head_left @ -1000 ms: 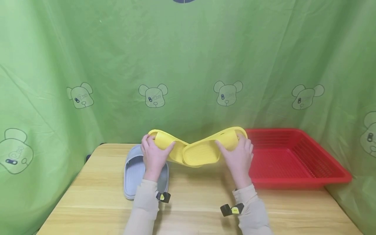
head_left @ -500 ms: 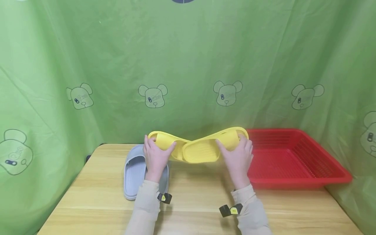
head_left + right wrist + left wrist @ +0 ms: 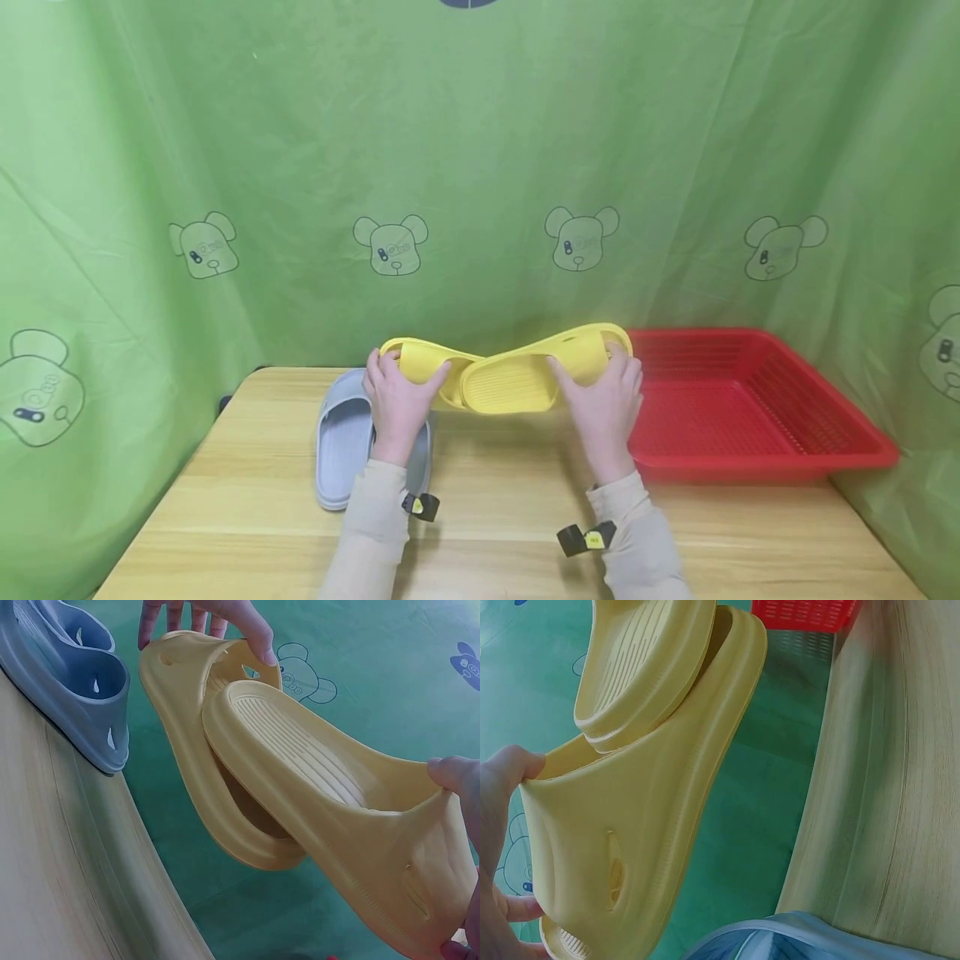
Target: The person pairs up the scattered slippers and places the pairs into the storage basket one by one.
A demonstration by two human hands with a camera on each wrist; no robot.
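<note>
My left hand point(image 3: 396, 408) grips a yellow slide slipper point(image 3: 630, 817) at its toe end, thumb at the strap's opening and the other fingers at the toe. A matching yellow slipper point(image 3: 330, 780) is held likewise by my right hand point(image 3: 603, 412). Both are raised above the table's far side, toes pointing outward. Their heels cross in the middle, the right slipper's heel overlapping the left one's footbed. In the head view, my left wrist partly hides a pair of grey-blue slippers point(image 3: 341, 454) on the table.
A red plastic basket point(image 3: 750, 462) with slatted sides stands at the right of the wooden table point(image 3: 487, 517). Green curtain point(image 3: 480, 150) with bear-head prints hangs behind and along both sides. Black cameras point(image 3: 420, 506) are strapped to the wrists.
The crossed heels of the yellow slippers have tipped up a little over the last second. My right hand has shifted slightly left. Both grips stay the same.
</note>
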